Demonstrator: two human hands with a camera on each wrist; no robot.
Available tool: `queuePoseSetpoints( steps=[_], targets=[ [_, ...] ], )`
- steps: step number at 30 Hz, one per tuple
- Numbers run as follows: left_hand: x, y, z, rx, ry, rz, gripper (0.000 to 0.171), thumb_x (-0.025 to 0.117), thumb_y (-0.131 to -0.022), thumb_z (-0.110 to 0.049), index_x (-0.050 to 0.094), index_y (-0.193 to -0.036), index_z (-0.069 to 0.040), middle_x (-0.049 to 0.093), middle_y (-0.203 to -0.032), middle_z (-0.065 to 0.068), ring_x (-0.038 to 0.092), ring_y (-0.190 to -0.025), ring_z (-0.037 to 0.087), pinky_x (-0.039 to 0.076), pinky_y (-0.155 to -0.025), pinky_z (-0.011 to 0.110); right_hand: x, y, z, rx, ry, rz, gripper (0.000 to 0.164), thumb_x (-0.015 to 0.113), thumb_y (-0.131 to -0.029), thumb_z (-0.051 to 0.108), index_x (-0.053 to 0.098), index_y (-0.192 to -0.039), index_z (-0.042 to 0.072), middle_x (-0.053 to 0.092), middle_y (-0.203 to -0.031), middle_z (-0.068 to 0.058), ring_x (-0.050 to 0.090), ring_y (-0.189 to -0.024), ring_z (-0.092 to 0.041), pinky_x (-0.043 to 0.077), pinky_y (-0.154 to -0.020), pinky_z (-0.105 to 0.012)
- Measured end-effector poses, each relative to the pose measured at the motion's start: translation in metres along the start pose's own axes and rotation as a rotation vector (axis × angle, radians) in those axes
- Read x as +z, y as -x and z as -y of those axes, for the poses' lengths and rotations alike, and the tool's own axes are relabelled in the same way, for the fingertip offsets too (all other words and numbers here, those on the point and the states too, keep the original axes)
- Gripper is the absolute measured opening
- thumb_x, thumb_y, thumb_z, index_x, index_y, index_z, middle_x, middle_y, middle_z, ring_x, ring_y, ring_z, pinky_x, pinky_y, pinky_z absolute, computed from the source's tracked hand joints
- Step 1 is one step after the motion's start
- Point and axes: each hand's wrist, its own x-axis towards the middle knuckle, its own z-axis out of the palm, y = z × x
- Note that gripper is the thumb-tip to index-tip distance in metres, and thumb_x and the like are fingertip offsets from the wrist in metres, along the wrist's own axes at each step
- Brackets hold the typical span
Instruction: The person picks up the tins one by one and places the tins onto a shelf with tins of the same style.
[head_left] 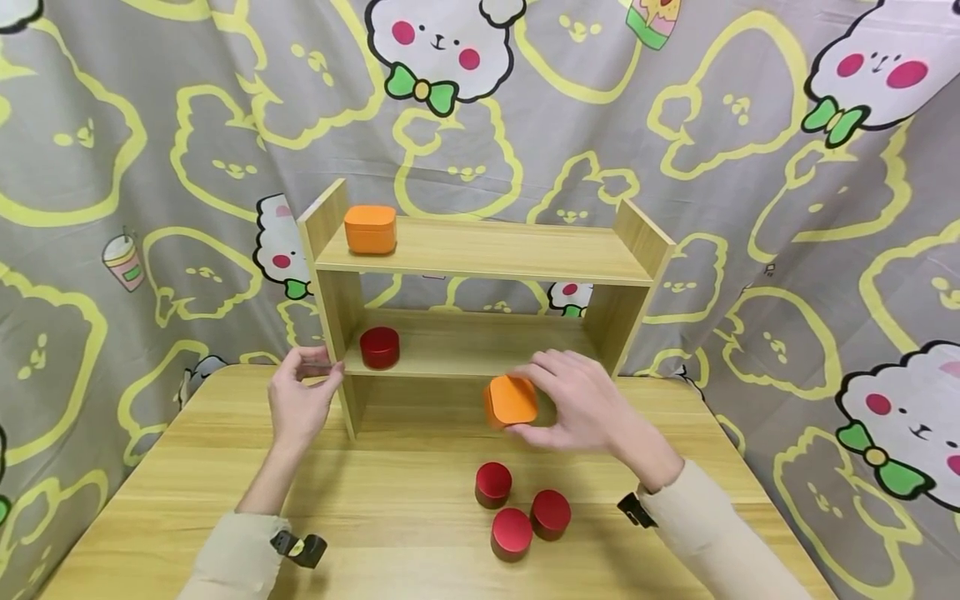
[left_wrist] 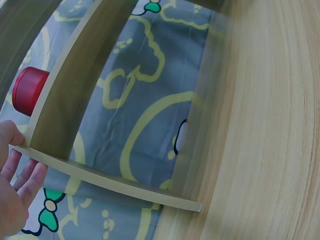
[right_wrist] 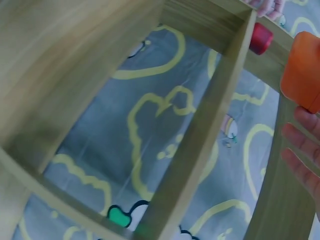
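My right hand (head_left: 573,398) pinches an orange rounded-square box (head_left: 514,401) in front of the wooden shelf's lower opening. In the right wrist view the orange box (right_wrist: 302,72) shows at the right, with fingers spread beside it. My left hand (head_left: 302,396) grips the front edge of the shelf's left side panel (head_left: 345,408) between thumb and fingers, as the left wrist view also shows. Close to that hand, a round red box (head_left: 380,348) sits at the left end of the middle shelf board (head_left: 480,346). Another orange box (head_left: 371,230) stands at the left of the top board.
Three round red boxes (head_left: 512,534) stand close together on the wooden table (head_left: 405,517), in front of the shelf and below my right hand. A patterned curtain (head_left: 480,133) hangs behind the shelf and along both sides of the table.
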Motion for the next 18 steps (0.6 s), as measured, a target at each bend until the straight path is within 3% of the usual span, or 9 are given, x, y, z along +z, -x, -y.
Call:
queuePoseSetpoints(
  steps=[9,18],
  targets=[
    [0.001,0.001,0.000,0.004,0.011,0.000,0.022,0.076,-0.088,0.005,0.068,-0.109,0.006,0.063,-0.091,-0.027,0.065,-0.078,-0.010,0.059,-0.073,0.005,-0.008,-0.032,0.005,-0.054,0.021,-0.084,0.059,0.085,-0.075,0.058,0.073,-0.114,0.016,0.070,-0.092,0.004,0.061,-0.076,-0.014,0.054,-0.063,-0.028],
    [0.001,0.001,-0.001,0.009,-0.002,-0.002,0.022,0.076,-0.088,0.003,0.069,-0.108,0.005,0.064,-0.090,-0.025,0.065,-0.077,-0.012,0.058,-0.071,0.004,-0.017,-0.060,0.006,-0.057,0.034,-0.120,0.057,0.083,-0.077,0.057,0.073,-0.114,0.015,0.071,-0.093,0.003,0.063,-0.082,-0.016,0.058,-0.067,-0.029]
  ],
)
